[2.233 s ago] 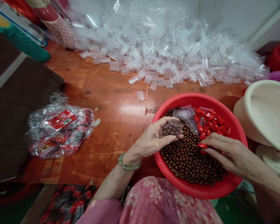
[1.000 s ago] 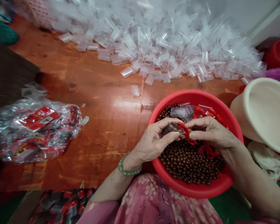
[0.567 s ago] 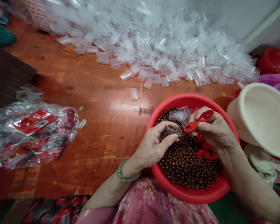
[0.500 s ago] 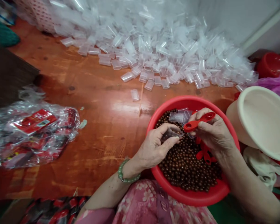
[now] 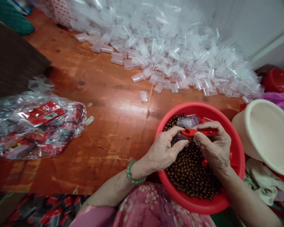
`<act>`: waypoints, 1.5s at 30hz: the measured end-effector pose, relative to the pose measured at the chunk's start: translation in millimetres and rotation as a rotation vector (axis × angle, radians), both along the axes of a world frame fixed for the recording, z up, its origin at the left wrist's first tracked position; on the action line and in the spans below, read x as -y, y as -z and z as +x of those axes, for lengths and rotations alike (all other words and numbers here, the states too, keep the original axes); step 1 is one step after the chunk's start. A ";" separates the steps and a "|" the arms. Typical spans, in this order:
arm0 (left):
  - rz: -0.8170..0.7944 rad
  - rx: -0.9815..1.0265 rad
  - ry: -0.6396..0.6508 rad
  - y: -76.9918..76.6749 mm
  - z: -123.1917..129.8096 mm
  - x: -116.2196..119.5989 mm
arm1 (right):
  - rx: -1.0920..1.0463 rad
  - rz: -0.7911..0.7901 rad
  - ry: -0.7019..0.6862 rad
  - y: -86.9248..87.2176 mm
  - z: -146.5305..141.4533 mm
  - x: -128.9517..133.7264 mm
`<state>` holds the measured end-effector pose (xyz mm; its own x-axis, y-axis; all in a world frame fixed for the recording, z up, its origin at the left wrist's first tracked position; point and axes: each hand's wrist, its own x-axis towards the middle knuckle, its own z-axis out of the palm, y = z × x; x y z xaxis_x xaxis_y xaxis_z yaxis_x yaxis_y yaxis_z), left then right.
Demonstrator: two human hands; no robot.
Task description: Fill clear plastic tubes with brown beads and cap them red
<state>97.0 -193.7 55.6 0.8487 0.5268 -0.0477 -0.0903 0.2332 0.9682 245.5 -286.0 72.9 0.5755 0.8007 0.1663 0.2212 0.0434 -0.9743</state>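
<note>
Pinching a flat red plastic piece point(image 5: 198, 132) between thumb and fingers, the right hand point(image 5: 214, 146) holds its end against a small clear tube point(image 5: 178, 137) of brown beads, gripped in the curled fingers of the left hand point(image 5: 167, 148). Both hands sit close together above a red plastic basin point(image 5: 203, 108) filled with loose brown beads point(image 5: 191, 178), with more clear tubes point(image 5: 186, 122) and a red piece point(image 5: 204, 162) lying on them. A green beaded bracelet point(image 5: 134, 172) circles the left wrist. Beyond the basin, on an orange wooden table point(image 5: 113, 132), lie a heap of clear tubes point(image 5: 170, 66) and a plastic bag of red packets point(image 5: 38, 126), while a beige basin point(image 5: 269, 132) stands just right of the red one
</note>
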 end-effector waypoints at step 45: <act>0.597 -0.164 0.043 1.1 -3.3 3.5 | 0.834 -0.282 -0.463 -15.4 -5.0 0.5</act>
<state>93.7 -197.2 54.4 0.8761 0.4686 0.1134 0.0682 -0.3533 0.9330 240.5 -286.5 88.2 -0.0179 0.9893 0.1446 0.8597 0.0891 -0.5030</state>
